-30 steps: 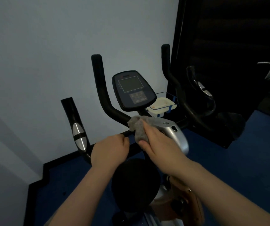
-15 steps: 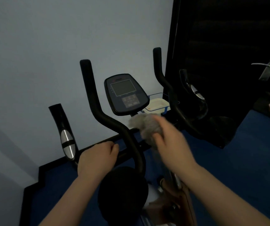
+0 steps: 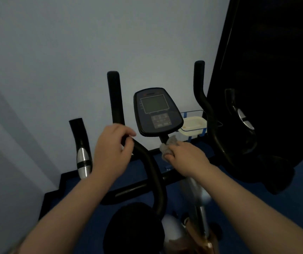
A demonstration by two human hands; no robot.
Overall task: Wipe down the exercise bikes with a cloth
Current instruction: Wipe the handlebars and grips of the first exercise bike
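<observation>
The exercise bike fills the middle of the view, with its dark console [image 3: 158,110] facing me. A grey cloth [image 3: 168,146] is bunched in my right hand [image 3: 187,157], which presses it against the black stem just under the console. My left hand [image 3: 113,149] curls its fingers and thumb round the bend of the left upright handlebar [image 3: 116,99]. The right upright handlebar [image 3: 200,92] stands free. The black saddle [image 3: 134,228] is below my arms.
A white tray [image 3: 193,125] sits in a blue wire basket behind the console. Outer grips with silver sensors stand at the left [image 3: 82,156] and right [image 3: 243,118]. A pale wall is close behind, a black panel [image 3: 275,70] to the right, blue floor below.
My left hand has moved from the low crossbar up to the bend of the left handlebar. My right hand has carried the cloth from the silver frame cover up to the stem under the console.
</observation>
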